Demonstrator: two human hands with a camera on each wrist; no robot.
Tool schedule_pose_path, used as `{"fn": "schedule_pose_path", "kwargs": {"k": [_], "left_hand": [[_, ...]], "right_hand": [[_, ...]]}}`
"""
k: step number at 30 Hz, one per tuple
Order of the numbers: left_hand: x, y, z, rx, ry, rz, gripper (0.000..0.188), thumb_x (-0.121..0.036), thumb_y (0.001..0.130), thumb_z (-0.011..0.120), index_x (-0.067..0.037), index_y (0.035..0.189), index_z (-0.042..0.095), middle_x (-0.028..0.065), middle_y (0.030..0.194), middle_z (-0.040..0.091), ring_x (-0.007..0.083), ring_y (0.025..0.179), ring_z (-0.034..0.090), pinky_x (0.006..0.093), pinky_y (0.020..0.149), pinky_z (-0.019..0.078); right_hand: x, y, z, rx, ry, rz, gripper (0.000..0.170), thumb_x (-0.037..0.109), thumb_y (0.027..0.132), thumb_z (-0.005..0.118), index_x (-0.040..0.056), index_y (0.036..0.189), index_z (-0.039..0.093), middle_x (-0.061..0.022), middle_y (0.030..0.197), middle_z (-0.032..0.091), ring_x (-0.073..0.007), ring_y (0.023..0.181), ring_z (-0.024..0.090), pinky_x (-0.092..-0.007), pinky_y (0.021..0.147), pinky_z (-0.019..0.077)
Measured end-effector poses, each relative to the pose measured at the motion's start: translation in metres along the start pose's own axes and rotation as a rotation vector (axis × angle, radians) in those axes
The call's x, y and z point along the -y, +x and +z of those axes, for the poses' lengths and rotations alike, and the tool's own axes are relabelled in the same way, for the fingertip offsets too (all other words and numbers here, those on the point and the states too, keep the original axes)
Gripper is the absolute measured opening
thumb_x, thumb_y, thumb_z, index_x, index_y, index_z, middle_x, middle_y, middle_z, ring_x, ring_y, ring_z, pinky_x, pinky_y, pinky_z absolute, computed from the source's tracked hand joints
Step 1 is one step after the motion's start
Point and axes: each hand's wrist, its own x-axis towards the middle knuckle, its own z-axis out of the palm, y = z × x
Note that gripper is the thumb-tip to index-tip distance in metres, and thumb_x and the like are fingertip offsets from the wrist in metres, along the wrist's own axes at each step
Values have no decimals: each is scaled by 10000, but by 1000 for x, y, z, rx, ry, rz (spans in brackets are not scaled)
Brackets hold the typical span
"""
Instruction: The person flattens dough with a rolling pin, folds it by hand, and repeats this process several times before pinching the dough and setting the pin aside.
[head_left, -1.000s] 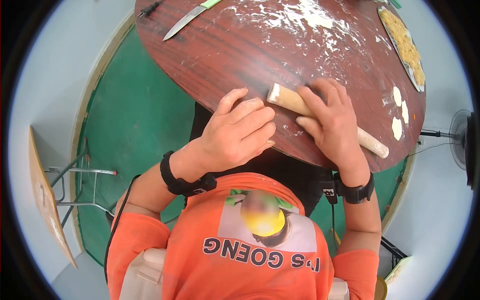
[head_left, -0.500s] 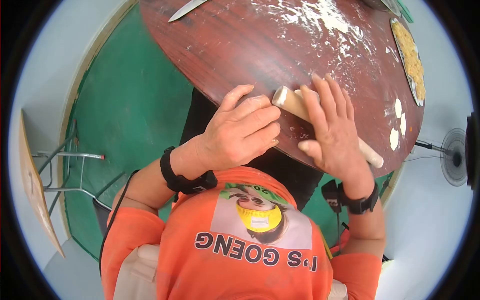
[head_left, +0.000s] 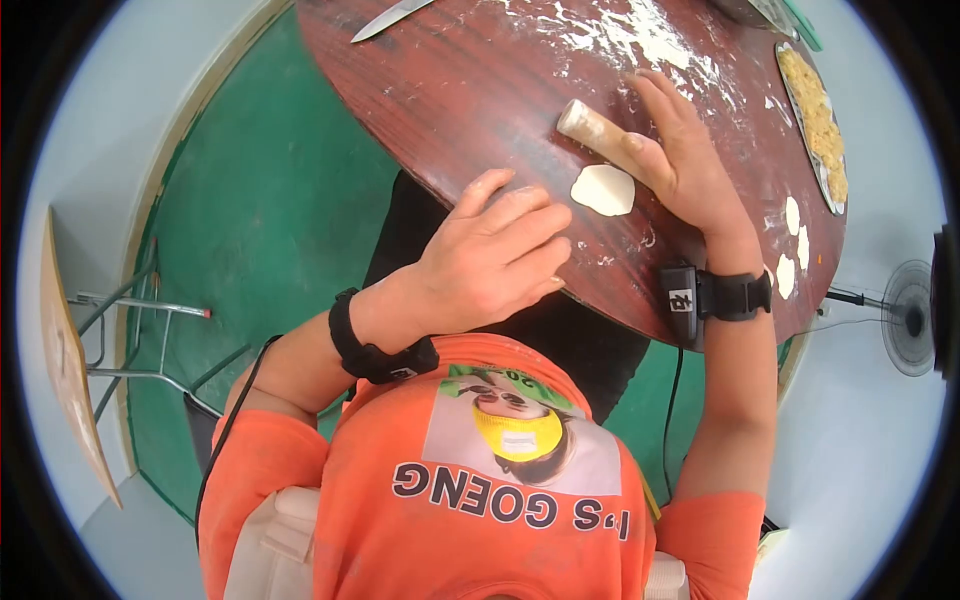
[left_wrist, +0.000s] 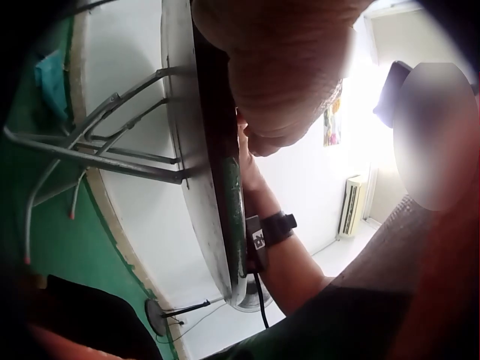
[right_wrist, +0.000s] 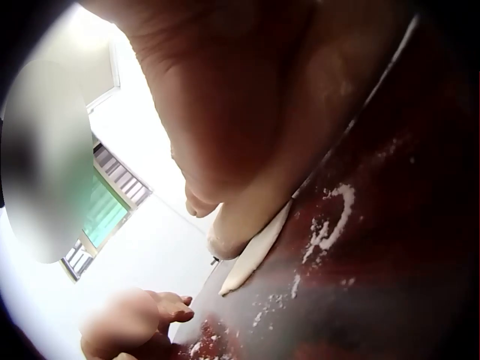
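Observation:
My right hand point(head_left: 690, 165) rests over a wooden rolling pin point(head_left: 592, 130), palm on it and fingers stretched forward past it. The pin's floury far-left end sticks out from under the hand; the rest is hidden beneath it. Just on the near side of the pin lies a thin, flat round of white dough point(head_left: 604, 190), its edge close along the pin point(right_wrist: 238, 229) in the right wrist view. At the table's near edge hovers my left hand point(head_left: 497, 252), fingers loosely bent and nothing seen in them, left of the dough round.
Several small dough rounds point(head_left: 786, 278) lie at the right of the dark red table point(head_left: 460, 110). A plate of yellowish filling point(head_left: 812, 112) stands at the right edge. A knife point(head_left: 390, 18) lies at the far left, and loose flour point(head_left: 650, 35) covers the far middle.
My right hand has moved forward with the rolling pin, away from my body, uncovering the dough round. Its fingers, bent earlier, have straightened. The left hand stays nearly in place.

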Motion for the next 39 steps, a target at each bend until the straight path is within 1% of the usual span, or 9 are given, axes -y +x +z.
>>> {"fn": "schedule_pose_path", "kwargs": {"k": [2, 3, 11, 13, 16, 19, 24, 32, 39], "left_hand": [[-2, 2, 2, 8, -14, -7, 375, -176, 653, 761, -17, 965, 625, 137, 1136, 589, 305, 1058, 563, 520, 955, 394], [-1, 3, 2, 0, -11, -10, 375, -176, 653, 761, -17, 965, 625, 137, 1136, 589, 305, 1058, 563, 520, 955, 394], [4, -5, 4, -36, -19, 43, 333, -203, 672, 740, 1, 913, 636, 135, 1054, 616, 298, 989, 597, 494, 923, 430], [8, -13, 3, -56, -55, 73, 307, -183, 666, 738, 4, 889, 639, 132, 1021, 622, 297, 972, 603, 485, 910, 445], [12, -21, -1, -95, -109, 104, 254, -127, 643, 733, 3, 842, 643, 125, 969, 635, 293, 950, 612, 471, 889, 474], [15, -23, -5, -67, -100, 84, 255, -102, 637, 729, 0, 852, 636, 122, 973, 635, 292, 945, 613, 474, 898, 473], [14, -16, -2, -90, -100, 67, 277, -92, 637, 731, -4, 875, 618, 120, 972, 634, 292, 944, 611, 472, 867, 479], [16, -19, -1, -113, -105, 38, 252, -78, 634, 727, 0, 852, 627, 114, 970, 632, 289, 947, 605, 453, 846, 481], [15, -17, 3, -140, -58, 61, 233, -71, 642, 722, -4, 845, 629, 103, 975, 636, 279, 954, 603, 427, 841, 479]], "right_hand": [[11, 2, -19, 123, 123, 34, 435, 318, 833, 661, -5, 1115, 596, -192, 1193, 574, -384, 1123, 520, -420, 955, 422], [21, 2, -20, 31, 151, -29, 325, 182, 746, 735, -26, 969, 623, -165, 1068, 620, -371, 1009, 565, -400, 863, 469], [45, -13, -32, 85, 203, 243, 291, 76, 711, 714, -19, 964, 608, -155, 1091, 608, -359, 1021, 558, -403, 891, 459], [52, -23, -32, 151, 157, 50, 363, 73, 693, 721, 10, 1031, 605, -169, 1173, 571, -377, 1088, 533, -429, 934, 443], [68, -36, -25, 249, -165, 20, 579, 321, 774, 678, 94, 1289, 542, -173, 1406, 408, -382, 1299, 378, -482, 1065, 317], [53, -22, -19, 221, -224, -10, 653, 472, 835, 576, 126, 1378, 469, -183, 1430, 380, -383, 1326, 345, -494, 1081, 284], [23, 5, 2, 154, -139, 9, 673, 497, 895, 507, 111, 1431, 377, -219, 1428, 372, -390, 1330, 333, -491, 1085, 275], [68, -30, -22, 326, -159, -35, 814, 537, 786, 591, 113, 1441, 359, -184, 1466, 320, -427, 1338, 301, -534, 1086, 256], [16, 11, 14, 121, -139, 22, 695, 492, 902, 505, 118, 1459, 321, -194, 1463, 342, -358, 1365, 306, -504, 1108, 249]]}}
